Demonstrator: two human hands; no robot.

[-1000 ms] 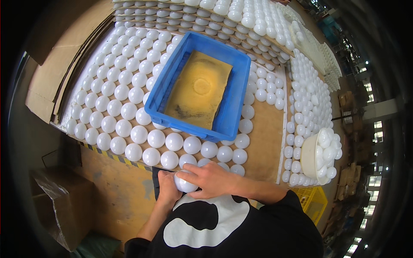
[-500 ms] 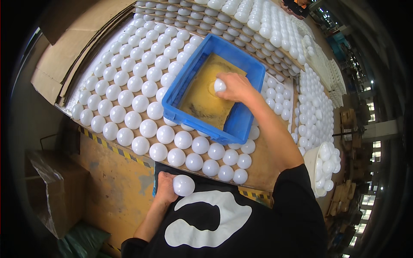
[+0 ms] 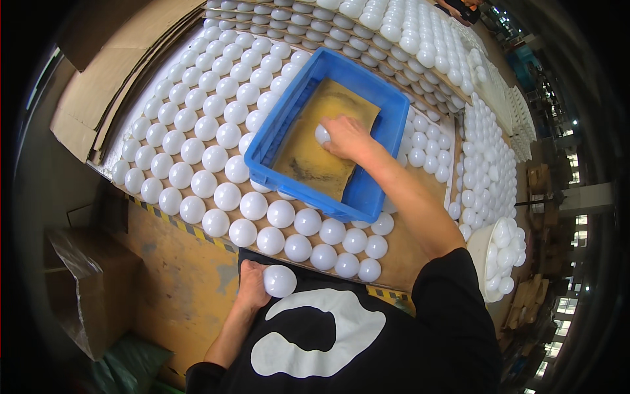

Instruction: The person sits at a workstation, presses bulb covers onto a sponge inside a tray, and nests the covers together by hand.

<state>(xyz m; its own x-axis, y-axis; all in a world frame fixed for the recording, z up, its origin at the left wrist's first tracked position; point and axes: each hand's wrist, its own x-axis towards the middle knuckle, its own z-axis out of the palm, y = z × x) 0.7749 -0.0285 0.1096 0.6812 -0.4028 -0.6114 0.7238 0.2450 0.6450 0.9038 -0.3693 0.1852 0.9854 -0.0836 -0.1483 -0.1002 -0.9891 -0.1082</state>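
Inside a blue plastic crate (image 3: 308, 201), my right hand (image 3: 346, 138) is closed around a white bulb globe (image 3: 321, 134). That globe sits low against a worn yellow sheet (image 3: 308, 172) with dark smudges; whether it touches the sheet, I cannot tell. Down by my waist, my left hand (image 3: 252, 285) grips a second white bulb globe (image 3: 280, 282), its round end facing right. Rows of similar white globes (image 3: 228, 196) stand on a brown board (image 3: 398, 253) around the crate, and the crate rests over part of them.
Stacked boards of globes (image 3: 394, 39) rise behind the crate. At right stands a white bucket (image 3: 481, 266) heaped with globes. Cardboard sheets (image 3: 111, 85) lean at far left, above a carton (image 3: 92, 282) on the floor. Another person (image 3: 462, 10) is at the far top right.
My right hand has shifted a little left across the yellow sheet with its globe. The left hand and its globe stay nearly in place.
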